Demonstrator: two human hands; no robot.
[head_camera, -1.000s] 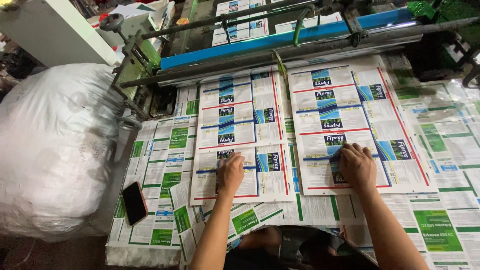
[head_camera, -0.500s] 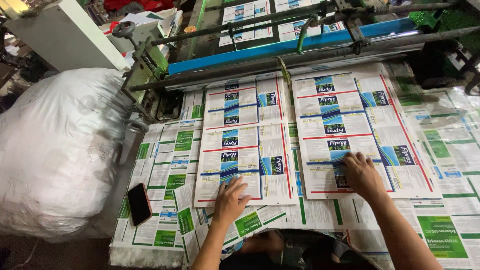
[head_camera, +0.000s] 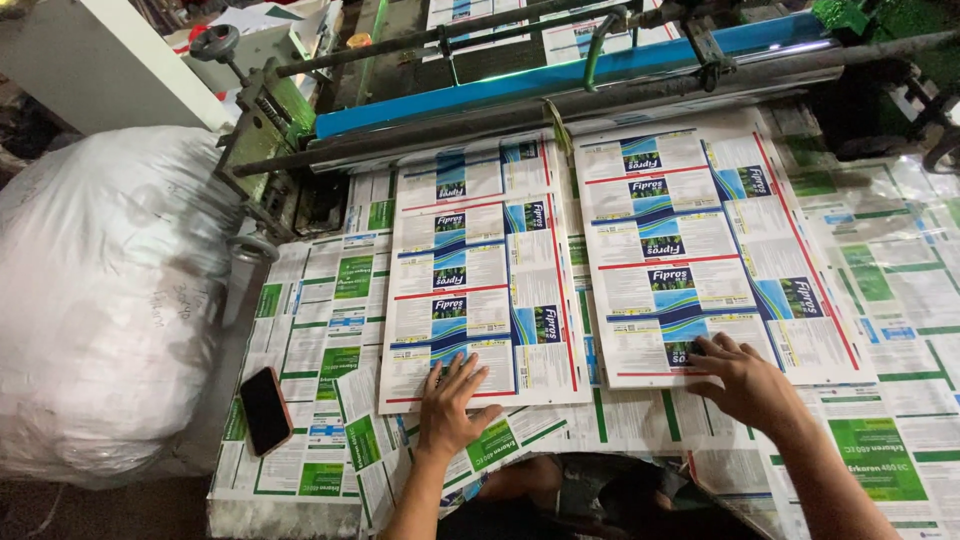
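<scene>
Bare, sleeveless forearms and hands (head_camera: 452, 405)

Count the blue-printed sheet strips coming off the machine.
2: left strip under the left hand, right strip under the right hand. More may lie stacked beneath.

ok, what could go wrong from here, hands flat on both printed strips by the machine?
1. The left hand and right hand press only the near ends of the left strip and right strip, so the far ends by the blue bar could skew or buckle.
2. The strips lie on loose green-printed sheets, which could slide underneath.
3. The phone sits near the table edge and might get knocked off.
</scene>
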